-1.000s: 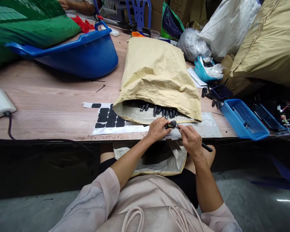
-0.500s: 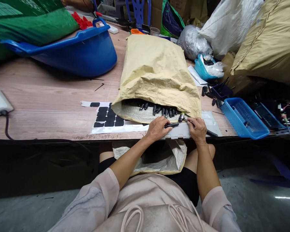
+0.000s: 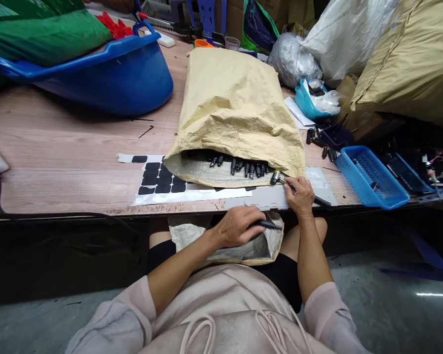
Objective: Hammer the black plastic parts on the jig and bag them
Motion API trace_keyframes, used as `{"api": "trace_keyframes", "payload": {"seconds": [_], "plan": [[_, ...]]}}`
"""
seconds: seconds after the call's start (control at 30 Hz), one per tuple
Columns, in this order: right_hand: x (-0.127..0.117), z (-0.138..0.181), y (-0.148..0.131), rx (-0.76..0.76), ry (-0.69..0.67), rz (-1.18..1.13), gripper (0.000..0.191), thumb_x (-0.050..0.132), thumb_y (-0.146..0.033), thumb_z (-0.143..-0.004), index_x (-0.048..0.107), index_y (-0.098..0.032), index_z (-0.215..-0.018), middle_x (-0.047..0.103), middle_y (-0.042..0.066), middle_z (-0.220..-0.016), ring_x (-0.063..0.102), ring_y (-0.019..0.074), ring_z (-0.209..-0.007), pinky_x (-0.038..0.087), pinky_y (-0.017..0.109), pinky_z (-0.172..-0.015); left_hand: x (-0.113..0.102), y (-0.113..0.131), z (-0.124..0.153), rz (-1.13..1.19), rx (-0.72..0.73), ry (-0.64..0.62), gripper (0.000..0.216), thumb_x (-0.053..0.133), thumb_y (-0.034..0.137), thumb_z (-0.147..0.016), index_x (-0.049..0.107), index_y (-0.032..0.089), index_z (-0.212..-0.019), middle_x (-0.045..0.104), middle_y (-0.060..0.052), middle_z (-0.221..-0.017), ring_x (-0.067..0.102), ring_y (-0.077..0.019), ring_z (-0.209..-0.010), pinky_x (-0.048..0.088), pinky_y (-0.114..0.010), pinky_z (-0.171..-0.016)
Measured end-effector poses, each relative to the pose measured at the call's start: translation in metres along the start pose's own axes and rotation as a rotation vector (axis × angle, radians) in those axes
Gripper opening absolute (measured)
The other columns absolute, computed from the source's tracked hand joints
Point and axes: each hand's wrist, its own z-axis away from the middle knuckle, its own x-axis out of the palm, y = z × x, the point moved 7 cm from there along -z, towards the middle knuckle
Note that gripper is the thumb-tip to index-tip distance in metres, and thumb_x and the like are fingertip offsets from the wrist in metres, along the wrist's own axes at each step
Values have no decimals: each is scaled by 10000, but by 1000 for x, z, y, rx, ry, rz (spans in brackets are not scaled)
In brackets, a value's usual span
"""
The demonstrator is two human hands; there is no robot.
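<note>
My left hand is closed on a slim black pen-like piece, above the mouth of an open sack on my lap. At the table's front edge, my right hand grips a small hammer; its dark handle sticks out to the right and its metal head points left. A tan woven sack lies on the table with its mouth facing me. Just inside it are several black pen-like pieces. Their far ends are hidden in the sack.
A large blue basin stands at the left beside a green sack. To the right are a blue basket, a small turquoise basin and full sacks. A black cable runs along the left front edge.
My left hand has moved down and toward me with the black pen-like piece, from the table edge to over the lap sack. My right hand stays nearly in place with the hammer.
</note>
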Motion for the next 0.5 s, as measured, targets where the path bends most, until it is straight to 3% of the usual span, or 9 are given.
{"api": "trace_keyframes", "payload": {"seconds": [0.07, 0.13, 0.3, 0.37, 0.43, 0.5], "plan": [[0, 0, -1, 2, 4, -3, 241, 617, -305, -944, 791, -263, -1107, 648, 67, -959, 548, 241, -931, 462, 365, -872, 22, 2, 18, 9, 28, -122, 271, 521, 413, -1028, 691, 234, -1142, 733, -79, -999, 691, -206, -937, 504, -304, -861], [-1, 0, -1, 7, 12, 8, 239, 615, -310, -945, 791, -264, -1100, 651, 65, -954, 550, 239, -924, 459, 358, -862, 41, -12, 31, -24, -48, -198, 203, 570, 362, -997, 699, 240, -1095, 745, -59, -986, 704, -203, -933, 504, -295, -853], [-2, 1, -4, -6, 21, 25, 243, 611, -315, -943, 790, -258, -1096, 655, 60, -942, 550, 237, -910, 447, 352, -849, 68, -82, 59, -176, -538, -297, 202, 618, 272, -929, 704, 256, -1111, 770, -79, -1104, 733, -262, -1031, 543, -332, -848], [-2, 1, -3, -9, 26, 21, 242, 611, -313, -943, 790, -254, -1095, 654, 61, -939, 550, 238, -910, 447, 354, -851, 72, -99, 69, -219, -668, -322, 261, 612, 256, -930, 696, 246, -1177, 756, -120, -1201, 726, -292, -1111, 553, -356, -880], [-2, 1, -3, -5, 29, 18, 238, 613, -312, -942, 789, -255, -1091, 653, 61, -940, 549, 239, -913, 446, 358, -854, 74, -101, 73, -226, -705, -356, 293, 610, 250, -933, 689, 239, -1214, 746, -138, -1242, 721, -303, -1144, 554, -367, -900], [-1, 1, -2, 0, 25, 16, 236, 611, -311, -943, 788, -260, -1091, 652, 61, -943, 548, 241, -918, 445, 360, -854, 74, -89, 70, -201, -655, -385, 263, 615, 252, -930, 703, 246, -1177, 769, -119, -1175, 737, -293, -1089, 554, -360, -872]]}}
